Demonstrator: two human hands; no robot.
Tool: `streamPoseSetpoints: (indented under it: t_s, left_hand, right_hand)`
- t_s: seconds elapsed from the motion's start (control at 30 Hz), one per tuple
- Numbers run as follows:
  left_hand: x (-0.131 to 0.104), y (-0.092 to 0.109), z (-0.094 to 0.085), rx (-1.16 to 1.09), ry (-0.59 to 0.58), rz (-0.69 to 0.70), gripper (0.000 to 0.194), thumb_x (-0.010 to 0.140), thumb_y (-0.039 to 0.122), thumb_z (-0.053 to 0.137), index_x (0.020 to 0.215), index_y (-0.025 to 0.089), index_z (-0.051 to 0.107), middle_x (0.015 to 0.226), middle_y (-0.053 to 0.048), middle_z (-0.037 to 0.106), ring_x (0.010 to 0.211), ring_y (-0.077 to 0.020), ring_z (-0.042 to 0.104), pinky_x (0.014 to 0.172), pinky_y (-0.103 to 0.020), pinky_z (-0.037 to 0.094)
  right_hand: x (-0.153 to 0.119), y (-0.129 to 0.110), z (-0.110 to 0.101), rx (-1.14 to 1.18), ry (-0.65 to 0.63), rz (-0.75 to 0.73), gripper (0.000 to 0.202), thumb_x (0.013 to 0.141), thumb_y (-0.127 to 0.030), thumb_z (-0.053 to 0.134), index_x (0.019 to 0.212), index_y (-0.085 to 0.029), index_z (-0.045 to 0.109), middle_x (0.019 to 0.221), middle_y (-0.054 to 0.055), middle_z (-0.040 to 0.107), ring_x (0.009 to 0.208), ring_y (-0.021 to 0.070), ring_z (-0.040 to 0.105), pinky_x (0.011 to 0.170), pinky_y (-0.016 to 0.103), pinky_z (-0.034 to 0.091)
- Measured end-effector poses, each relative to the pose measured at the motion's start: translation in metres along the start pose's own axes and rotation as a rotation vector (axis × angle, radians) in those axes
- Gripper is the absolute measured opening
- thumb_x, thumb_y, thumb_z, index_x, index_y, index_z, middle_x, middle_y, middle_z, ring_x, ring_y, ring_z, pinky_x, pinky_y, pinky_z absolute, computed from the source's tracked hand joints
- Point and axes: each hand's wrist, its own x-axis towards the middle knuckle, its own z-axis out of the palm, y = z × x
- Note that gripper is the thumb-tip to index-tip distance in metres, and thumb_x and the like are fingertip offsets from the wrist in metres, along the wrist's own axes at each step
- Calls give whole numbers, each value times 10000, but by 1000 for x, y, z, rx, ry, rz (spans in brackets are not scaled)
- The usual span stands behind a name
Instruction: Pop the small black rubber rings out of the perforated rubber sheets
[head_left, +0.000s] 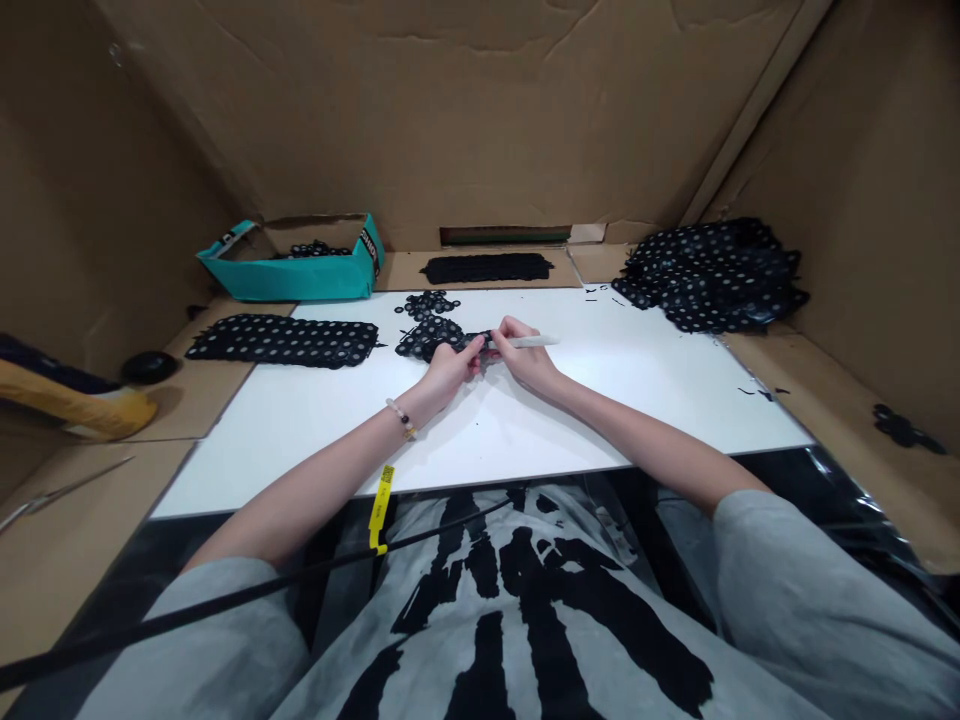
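Observation:
In the head view, my left hand [452, 370] pinches a black rubbery sheet with pale round dots [429, 337], which extends to its left above the white board [540, 425]. My right hand [527, 360] is closed around a slim white pen-like tool [536, 341]. The tool's tip meets the sheet's edge close to my left fingertips; the kind of tip is too small to make out. Just behind the sheet lies a small heap of black rings with pale centres [426, 304].
A teal box [292, 281] with small black pieces stands back left, near a flat dotted sheet [285, 341]. Another black strip [487, 267] lies at the back. Dotted sheets are piled [709, 275] at right. Scissors [64, 492] lie left; cardboard walls [480, 120] surround the board.

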Motion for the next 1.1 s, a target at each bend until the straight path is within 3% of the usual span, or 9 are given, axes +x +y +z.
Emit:
streamPoseSetpoints:
  t_s: [0.1, 0.27, 0.43, 0.57, 0.73, 0.87, 1.1]
  left_hand:
    - [0, 3, 0, -49, -16, -21, 319, 862, 299, 780, 665, 115, 609, 592, -8, 573, 510, -73, 502, 503, -210, 383]
    - [2, 9, 0, -142, -7, -52, 282, 840, 316, 806, 752, 122, 621, 687, -21, 631, 548, -89, 567, 559, -232, 463]
    - [4, 2, -3, 10, -23, 21, 401, 825, 425, 808, 649, 139, 590, 583, -9, 575, 476, -79, 506, 475, -217, 387]
    - [4, -3, -5, 155, -119, -14, 411, 797, 454, 821, 635, 135, 619, 528, -18, 561, 431, -92, 482, 423, -239, 336]
    - [0, 2, -3, -107, -114, -126, 323, 748, 382, 871, 794, 124, 681, 704, -45, 664, 545, -98, 566, 491, -220, 428]
    - [-1, 5, -3, -138, -71, -112, 286, 726, 292, 892, 750, 118, 666, 644, -22, 619, 550, -87, 550, 504, -201, 433]
    - [5, 0, -7, 49, -77, -52, 337, 810, 359, 829, 685, 120, 627, 570, -19, 573, 463, -85, 488, 445, -219, 372]
  right_hand:
    - [3, -1, -3, 56, 5, 40, 269, 878, -372, 615, 684, -238, 485, 653, -36, 569, 652, 158, 615, 659, 281, 504]
    - [15, -6, -15, 461, 1, 399, 234, 844, -302, 644, 713, -234, 462, 693, -15, 661, 664, 172, 681, 699, 315, 577]
    - [19, -3, -16, 727, -59, 585, 170, 820, -278, 687, 799, -222, 527, 760, 44, 715, 777, 201, 715, 792, 365, 605]
    - [16, -2, -10, 702, -45, 526, 228, 797, -328, 725, 764, -225, 525, 713, -12, 667, 704, 161, 663, 709, 296, 570]
    - [17, -6, -13, 529, 29, 399, 310, 758, -352, 740, 669, -211, 479, 676, -55, 591, 603, 104, 578, 583, 208, 467]
    - [17, -9, -15, 478, 17, 377, 302, 756, -354, 720, 655, -210, 475, 702, -52, 602, 608, 104, 591, 586, 214, 482]
    - [15, -8, -13, 309, -13, 326, 292, 760, -368, 700, 639, -220, 480, 645, -42, 593, 600, 133, 617, 599, 254, 537]
